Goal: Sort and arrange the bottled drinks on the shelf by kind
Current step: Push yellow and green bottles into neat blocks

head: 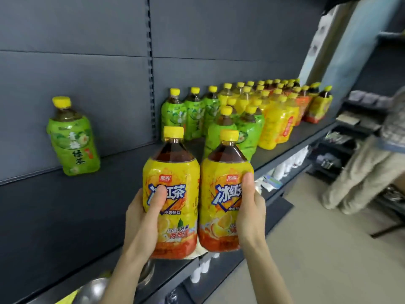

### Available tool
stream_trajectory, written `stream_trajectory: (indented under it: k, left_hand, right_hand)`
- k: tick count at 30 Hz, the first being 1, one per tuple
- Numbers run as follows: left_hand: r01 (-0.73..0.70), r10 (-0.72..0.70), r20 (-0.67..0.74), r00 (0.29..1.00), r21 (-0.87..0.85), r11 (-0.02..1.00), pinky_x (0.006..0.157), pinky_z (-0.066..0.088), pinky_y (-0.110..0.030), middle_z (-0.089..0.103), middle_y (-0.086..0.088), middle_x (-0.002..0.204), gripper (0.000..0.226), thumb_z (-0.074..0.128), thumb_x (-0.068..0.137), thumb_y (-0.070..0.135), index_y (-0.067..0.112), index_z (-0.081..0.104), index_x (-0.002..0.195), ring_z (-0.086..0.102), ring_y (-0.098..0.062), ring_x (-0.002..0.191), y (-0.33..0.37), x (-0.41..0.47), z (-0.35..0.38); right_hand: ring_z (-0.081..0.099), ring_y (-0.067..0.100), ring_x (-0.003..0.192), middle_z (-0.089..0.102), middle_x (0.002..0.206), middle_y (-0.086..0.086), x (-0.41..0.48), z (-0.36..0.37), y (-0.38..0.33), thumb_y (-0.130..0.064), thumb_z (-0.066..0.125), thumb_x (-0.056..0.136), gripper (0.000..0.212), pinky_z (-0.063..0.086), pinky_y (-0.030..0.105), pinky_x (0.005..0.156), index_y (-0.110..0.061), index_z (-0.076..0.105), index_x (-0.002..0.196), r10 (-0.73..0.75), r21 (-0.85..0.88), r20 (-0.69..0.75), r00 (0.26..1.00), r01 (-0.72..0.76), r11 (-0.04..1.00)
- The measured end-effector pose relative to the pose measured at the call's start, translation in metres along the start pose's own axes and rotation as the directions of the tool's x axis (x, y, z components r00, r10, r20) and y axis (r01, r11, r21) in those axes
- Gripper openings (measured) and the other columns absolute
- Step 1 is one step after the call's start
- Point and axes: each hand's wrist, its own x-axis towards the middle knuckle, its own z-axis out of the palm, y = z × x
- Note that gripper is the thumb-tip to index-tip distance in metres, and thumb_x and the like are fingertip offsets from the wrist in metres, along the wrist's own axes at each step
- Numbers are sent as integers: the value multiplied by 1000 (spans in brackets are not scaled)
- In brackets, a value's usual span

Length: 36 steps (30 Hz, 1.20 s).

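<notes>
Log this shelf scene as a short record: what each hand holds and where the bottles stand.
left hand: grips first iced tea bottle
right hand: grips second iced tea bottle
held pair: upright, side by side, near the front edge of the shelf
lone green tea bottle: stands apart at left, by the back panel
green tea group: mid-shelf, behind the held pair
yellow-labelled group: further right, in rows

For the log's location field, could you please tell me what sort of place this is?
Probably a shop aisle: a long dark grey metal shelf with a slotted back panel, rows of yellow-capped plastic tea bottles, and further stocked dark racks beyond.
</notes>
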Motion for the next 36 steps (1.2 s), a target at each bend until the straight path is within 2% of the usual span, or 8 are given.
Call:
stream_trajectory:
  k: [3, 7, 10, 15, 25, 28, 32, 36]
  left_hand:
    - [12, -10, 85, 996, -18, 1000, 61, 55, -21, 75, 4, 95, 51, 63, 60, 72, 36, 69, 96, 72, -15, 83, -22, -8, 73]
    - [45, -43, 194, 980, -9, 999, 62, 55, -21, 74, 4, 97, 58, 61, 63, 69, 29, 64, 105, 72, -15, 86, -43, -9, 151]
    - [25, -27, 241, 970, 11, 1000, 63, 55, -19, 74, 6, 96, 50, 60, 64, 70, 35, 66, 100, 71, -13, 85, -53, 2, 198]
    - [-7, 7, 313, 950, 0, 1000, 63, 54, -16, 73, 12, 98, 36, 58, 66, 70, 50, 66, 95, 71, -9, 86, -69, 41, 272]
    - [-9, 39, 371, 928, -81, 997, 63, 54, -17, 72, 12, 101, 42, 60, 65, 69, 49, 66, 101, 70, -9, 89, -117, 153, 429]
    - [7, 26, 377, 926, -86, 996, 66, 55, -18, 71, 12, 105, 54, 59, 66, 69, 39, 63, 110, 69, -9, 93, -134, 182, 477]
    - [9, 16, 421, 907, -57, 998, 65, 55, -19, 73, 10, 101, 44, 58, 69, 67, 40, 65, 103, 70, -10, 89, -156, 215, 537]
    - [40, -27, 441, 897, -19, 999, 66, 57, -26, 74, 6, 97, 42, 59, 66, 69, 41, 67, 97, 71, -15, 87, -180, 248, 598]
  right_hand:
    - [71, 20, 88, 76, 85, -2, 23, -72, 3, -85, 42, 68, 74, 54, 50, 88, -20, 74, 85, -7, -14, -102, 995, 5, 1000]
    - [72, 23, 82, 76, 79, 3, 52, -145, 5, -83, 40, 67, 78, 56, 49, 84, -14, 74, 79, 27, -4, -210, 977, -29, 1000]
    - [72, 21, 80, 75, 77, 2, 79, -182, 3, -77, 39, 72, 73, 56, 42, 81, -13, 73, 79, 36, 3, -278, 960, -36, 999]
    - [73, 17, 77, 76, 78, 1, 138, -224, 2, -82, 42, 72, 75, 56, 39, 76, -14, 73, 80, 11, 43, -323, 946, 3, 999]
    - [72, 21, 83, 76, 81, 3, 311, -295, 10, -82, 44, 71, 73, 55, 48, 86, -15, 73, 79, -15, 4, -413, 910, 18, 1000]
    - [72, 18, 84, 76, 80, -1, 359, -321, 14, -83, 44, 64, 71, 55, 44, 85, -19, 73, 75, -16, -8, -456, 890, 13, 1000]
    - [72, 10, 76, 75, 76, -6, 414, -356, 21, -84, 42, 61, 74, 55, 33, 72, -19, 73, 75, -11, -3, -488, 873, 11, 1000]
    - [72, 14, 78, 76, 78, -2, 479, -391, 31, -83, 42, 64, 76, 56, 36, 75, -16, 73, 79, 1, 11, -494, 869, 5, 1000]
